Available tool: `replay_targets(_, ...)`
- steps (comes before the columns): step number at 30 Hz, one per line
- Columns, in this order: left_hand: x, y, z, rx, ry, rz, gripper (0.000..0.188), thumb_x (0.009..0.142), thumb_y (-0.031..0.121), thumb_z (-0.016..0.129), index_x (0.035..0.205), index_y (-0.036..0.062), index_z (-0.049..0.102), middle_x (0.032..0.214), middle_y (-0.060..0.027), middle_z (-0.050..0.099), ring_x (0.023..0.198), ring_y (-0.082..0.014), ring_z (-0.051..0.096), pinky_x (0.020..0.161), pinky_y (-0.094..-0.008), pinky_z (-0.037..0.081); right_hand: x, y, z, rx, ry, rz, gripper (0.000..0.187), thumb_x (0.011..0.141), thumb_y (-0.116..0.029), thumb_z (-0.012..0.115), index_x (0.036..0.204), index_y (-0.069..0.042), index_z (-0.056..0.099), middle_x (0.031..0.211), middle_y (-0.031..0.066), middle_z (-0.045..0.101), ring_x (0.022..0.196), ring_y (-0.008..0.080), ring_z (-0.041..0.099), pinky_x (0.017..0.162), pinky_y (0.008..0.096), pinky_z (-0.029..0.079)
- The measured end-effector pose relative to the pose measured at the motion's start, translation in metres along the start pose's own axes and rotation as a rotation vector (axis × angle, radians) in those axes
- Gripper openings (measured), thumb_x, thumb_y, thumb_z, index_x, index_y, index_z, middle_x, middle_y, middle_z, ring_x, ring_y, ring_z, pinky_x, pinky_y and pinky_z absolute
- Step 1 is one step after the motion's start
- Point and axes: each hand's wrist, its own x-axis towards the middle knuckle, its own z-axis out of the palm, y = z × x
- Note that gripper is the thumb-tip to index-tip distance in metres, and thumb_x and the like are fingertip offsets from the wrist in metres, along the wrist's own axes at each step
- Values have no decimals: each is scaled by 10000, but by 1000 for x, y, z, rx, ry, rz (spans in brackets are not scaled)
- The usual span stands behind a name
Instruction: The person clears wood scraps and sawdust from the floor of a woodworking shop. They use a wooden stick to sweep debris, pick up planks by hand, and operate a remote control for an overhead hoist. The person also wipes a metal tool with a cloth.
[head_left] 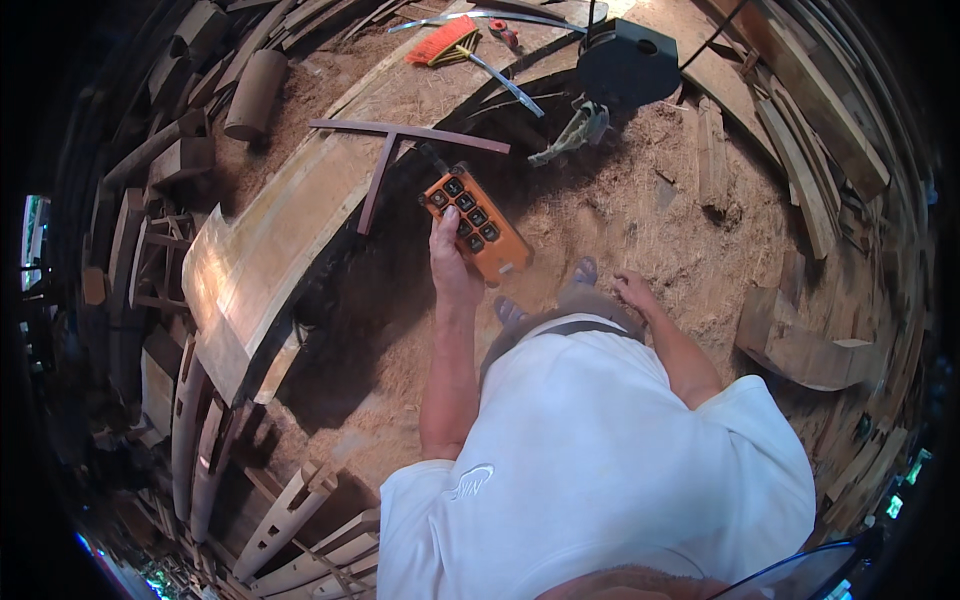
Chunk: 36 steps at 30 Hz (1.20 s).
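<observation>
My left hand [456,262] is closed round an orange remote control [482,228] with two rows of black push buttons. The thumb lies on one of the lower buttons. My right hand [634,290] hangs low by my right side, its fingers loosely apart and nothing visible in it. Beyond the remote hangs a dark block [628,70], probably part of a hoist, with a frayed pale sling [574,132] just below it. On the long plank bench [290,215] to the left rests a T-shaped brown wooden piece [385,140].
An orange-bristled broom [440,42] and a small red object [504,35] lie at the bench's far end. Timber is stacked at right [825,120]; a thick wooden block [810,345] sits nearer. Mortised beams [285,522] stand at lower left. Sawdust covers the floor [690,235].
</observation>
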Motion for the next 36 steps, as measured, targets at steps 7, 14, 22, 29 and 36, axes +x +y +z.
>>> replay_targets(7, -12, -14, -23, -7, 16, 29, 296, 1068, 339, 555, 1279, 133, 585, 1147, -63, 670, 1041, -217, 685, 929, -428, 578, -14, -16, 3, 20, -33, -65, 396, 950, -220, 667, 1274, 8, 676, 933, 134, 740, 760, 183, 709, 695, 344, 577)
replay_targets(14, -25, -7, -23, -93, 64, 36, 256, 1073, 207, 566, 1307, 101, 564, 1124, -23, 695, 991, -126, 703, 883, -333, 599, -28, -40, 4, 33, -76, -36, 401, 923, -229, 658, 1244, 10, 685, 1027, 181, 751, 897, 255, 725, 825, 385, 569)
replay_targets(22, -33, -7, -32, -65, 63, 50, 327, 1014, 179, 664, 1309, 95, 550, 1131, -24, 677, 1029, -135, 682, 942, -354, 567, -20, -30, 4, 54, -77, -52, 390, 904, -250, 671, 1206, -6, 707, 1094, 207, 747, 1030, 321, 721, 924, 409, 550)
replay_targets(29, -41, -11, -40, 99, 60, 43, 433, 889, 36, 743, 1271, 89, 546, 1104, -24, 649, 1001, -152, 661, 933, -359, 551, -30, -32, 7, 45, -70, -51, 388, 907, -251, 679, 1206, -5, 708, 1112, 218, 740, 1053, 335, 715, 934, 418, 544)
replay_targets(36, -44, -19, -49, 223, 88, 26, 413, 891, 13, 724, 1259, 77, 548, 1103, -39, 654, 1001, -164, 670, 907, -346, 564, -28, -38, 12, 11, -32, -124, 412, 886, -252, 698, 1210, 2, 705, 1133, 232, 734, 1091, 380, 702, 952, 433, 538)
